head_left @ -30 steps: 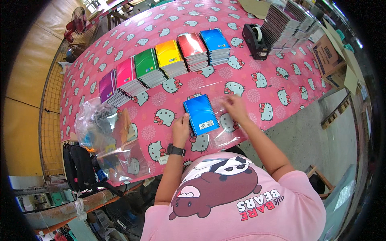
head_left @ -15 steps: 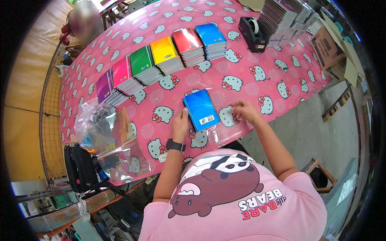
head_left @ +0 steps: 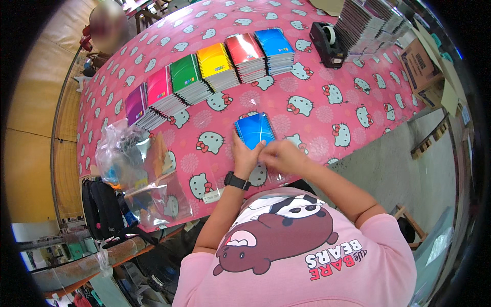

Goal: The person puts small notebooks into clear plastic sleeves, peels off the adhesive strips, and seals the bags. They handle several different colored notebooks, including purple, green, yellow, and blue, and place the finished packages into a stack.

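Observation:
A blue spiral notebook (head_left: 251,128) is in front of me at the near part of the table. My left hand (head_left: 245,154) grips its near left part, thumb across the cover and fingers along the left edge. My right hand (head_left: 282,155) meets it at the near right corner, fingers curled in. Whatever those fingers pinch is hidden. Shiny clear plastic shows around the notebook, though its outline is hard to follow. Beyond stand notebook stacks in a slanting row: purple (head_left: 136,105), pink (head_left: 159,84), green (head_left: 184,72), yellow (head_left: 214,59), red (head_left: 243,48) and blue (head_left: 274,41).
Clear plastic bags (head_left: 123,151) lie on the left of the pink patterned tablecloth (head_left: 302,120), above a black backpack (head_left: 105,207). A black tape dispenser (head_left: 328,48) stands at the far right beside tall notebook piles (head_left: 360,28). Past the right edge is a cardboard box (head_left: 420,64).
My right hand has come left onto the notebook's near corner. My left thumb now crosses the cover. The label at the notebook's near end is out of sight.

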`<state>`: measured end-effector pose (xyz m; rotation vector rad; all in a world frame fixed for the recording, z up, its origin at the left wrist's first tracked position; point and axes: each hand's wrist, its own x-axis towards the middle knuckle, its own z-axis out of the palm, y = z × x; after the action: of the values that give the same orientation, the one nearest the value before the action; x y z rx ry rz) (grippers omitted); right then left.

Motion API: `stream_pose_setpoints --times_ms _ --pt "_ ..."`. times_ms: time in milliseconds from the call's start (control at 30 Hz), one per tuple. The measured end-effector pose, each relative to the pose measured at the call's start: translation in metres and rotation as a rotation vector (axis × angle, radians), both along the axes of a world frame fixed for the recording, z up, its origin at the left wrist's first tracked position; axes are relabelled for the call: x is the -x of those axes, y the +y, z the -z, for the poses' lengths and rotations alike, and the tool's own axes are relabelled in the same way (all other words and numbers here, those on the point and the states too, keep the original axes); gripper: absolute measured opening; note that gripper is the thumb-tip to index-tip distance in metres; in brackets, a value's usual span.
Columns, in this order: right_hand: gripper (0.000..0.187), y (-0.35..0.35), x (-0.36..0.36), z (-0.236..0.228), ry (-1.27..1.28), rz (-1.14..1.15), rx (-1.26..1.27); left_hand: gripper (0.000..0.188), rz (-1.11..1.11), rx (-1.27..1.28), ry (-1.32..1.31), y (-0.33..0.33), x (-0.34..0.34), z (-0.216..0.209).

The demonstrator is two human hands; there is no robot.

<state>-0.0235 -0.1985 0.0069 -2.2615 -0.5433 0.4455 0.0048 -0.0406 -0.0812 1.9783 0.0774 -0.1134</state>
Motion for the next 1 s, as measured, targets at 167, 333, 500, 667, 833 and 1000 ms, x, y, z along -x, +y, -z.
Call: stream_pose_setpoints --times_ms 167,333,500,667,833,1000 --pt "0.037 -0.029 -0.087 0.06 -0.519 0.491 -0.225 0.094 0.045 0.104 -0.153 -0.005 0.0 0.013" --pt "0.035 -0.007 -0.157 0.056 -0.02 0.273 -0.077 0.09 0.053 0.092 -0.102 -0.006 -0.001 0.012" --pt "0.033 -0.026 -0.13 0.058 -0.431 0.606 -0.081 0.069 -0.076 -0.091 -0.281 -0.009 0.001 0.014" --pt "0.04 -0.02 -0.029 0.063 0.432 0.478 -0.215 0.081 0.0 0.128 -0.056 0.002 0.007 0.009" --pt "0.037 0.008 -0.02 0.056 0.086 0.528 -0.237 0.07 -0.047 0.573 0.182 0.01 0.012 -0.013" --pt "0.043 0.007 -0.022 0.064 -0.01 0.555 -0.108 0.057 -0.134 0.552 0.031 -0.002 0.01 -0.011"
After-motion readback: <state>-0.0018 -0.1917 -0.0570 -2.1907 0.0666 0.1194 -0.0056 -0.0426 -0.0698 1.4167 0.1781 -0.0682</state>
